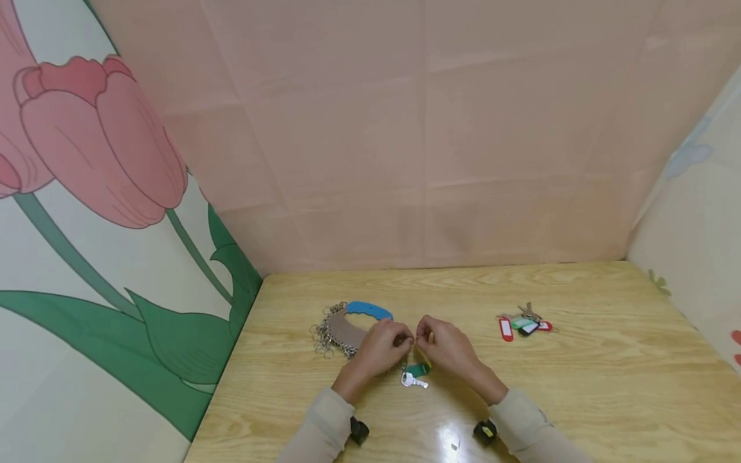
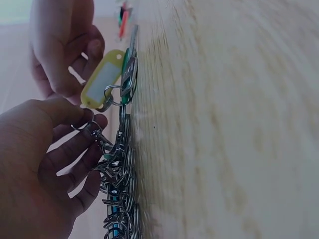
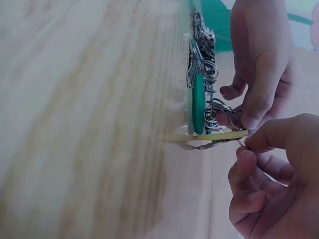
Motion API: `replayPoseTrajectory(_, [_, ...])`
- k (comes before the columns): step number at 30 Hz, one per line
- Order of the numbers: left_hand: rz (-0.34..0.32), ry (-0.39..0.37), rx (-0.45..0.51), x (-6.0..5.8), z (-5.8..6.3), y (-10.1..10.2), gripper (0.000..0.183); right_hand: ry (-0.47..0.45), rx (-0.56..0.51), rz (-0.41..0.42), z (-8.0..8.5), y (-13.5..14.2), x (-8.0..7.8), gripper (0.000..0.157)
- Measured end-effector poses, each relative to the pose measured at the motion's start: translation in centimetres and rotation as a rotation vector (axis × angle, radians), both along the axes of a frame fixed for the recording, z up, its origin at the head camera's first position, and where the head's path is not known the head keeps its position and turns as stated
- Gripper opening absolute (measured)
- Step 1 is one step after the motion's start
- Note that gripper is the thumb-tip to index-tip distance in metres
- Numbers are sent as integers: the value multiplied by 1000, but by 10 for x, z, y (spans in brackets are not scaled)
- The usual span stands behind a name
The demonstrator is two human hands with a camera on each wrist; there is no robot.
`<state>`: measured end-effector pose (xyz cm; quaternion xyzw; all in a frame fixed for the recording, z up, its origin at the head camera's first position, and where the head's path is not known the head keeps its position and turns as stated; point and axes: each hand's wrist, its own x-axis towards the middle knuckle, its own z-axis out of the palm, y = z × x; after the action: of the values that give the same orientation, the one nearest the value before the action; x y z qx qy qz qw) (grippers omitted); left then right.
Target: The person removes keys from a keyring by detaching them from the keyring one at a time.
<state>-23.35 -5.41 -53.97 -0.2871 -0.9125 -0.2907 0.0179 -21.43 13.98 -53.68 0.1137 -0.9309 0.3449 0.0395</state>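
Note:
Thumb and finger of my left hand [image 1: 377, 347] pinch a small metal ring [image 3: 232, 119] linked to a ring-hung key holder. My right hand [image 1: 450, 350] meets it fingertip to fingertip and pinches the split ring on a yellow key tag [image 2: 102, 79]. That tag hangs down from the fingers towards the table. Just below the hands, a green key tag [image 1: 418, 370] and a silver key [image 1: 412, 381] lie on the wood. The key holder, a curved brown-grey plate [image 1: 345, 330] with a blue handle [image 1: 368, 309], lies by my left hand, partly hidden behind it.
Several metal rings and clips [image 1: 327, 335] fringe the holder's outer edge. To the right on the wooden table [image 1: 608, 379] sits a pile of keys [image 1: 529, 311] with red, green and black tags, among them a red tag [image 1: 506, 329]. A pinkish sheet [image 1: 428, 161] backs the table.

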Motion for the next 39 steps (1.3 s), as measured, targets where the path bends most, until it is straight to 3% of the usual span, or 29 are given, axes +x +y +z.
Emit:
replayPoseTrajectory(17, [-16, 32, 23, 0, -2, -2, 12, 158, 132, 67, 2, -3, 1, 24])
replayPoseTrajectory(39, [-18, 15, 34, 0, 1, -4, 15, 286, 173, 169, 5, 0, 0, 25])
